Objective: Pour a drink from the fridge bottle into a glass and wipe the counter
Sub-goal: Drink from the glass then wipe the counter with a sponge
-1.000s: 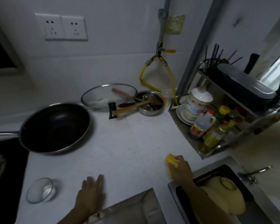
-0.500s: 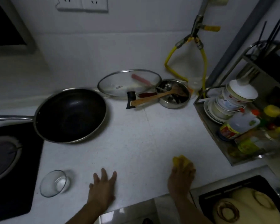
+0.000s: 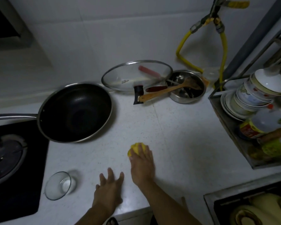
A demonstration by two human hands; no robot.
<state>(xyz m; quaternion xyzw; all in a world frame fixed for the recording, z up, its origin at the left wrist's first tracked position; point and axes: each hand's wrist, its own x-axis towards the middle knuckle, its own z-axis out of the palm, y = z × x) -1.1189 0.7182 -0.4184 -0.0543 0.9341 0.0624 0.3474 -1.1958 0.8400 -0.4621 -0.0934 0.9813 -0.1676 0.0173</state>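
I was on the wiping step: my right hand (image 3: 142, 161) pressed a yellow cloth (image 3: 135, 148) flat on the desk (image 3: 177, 143), my left hand (image 3: 109, 190) lay released beside it, the glass (image 3: 58, 185) farther left, so next I judged a sweep onward.

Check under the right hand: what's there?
A yellow cloth pokes out past the fingertips of the right hand, pressed on the white counter. The rest of it is covered.

cloth (image 3: 137, 149): yellow | counter (image 3: 177, 143): white, speckled | wok (image 3: 75, 112): black | hose (image 3: 183, 44): yellow
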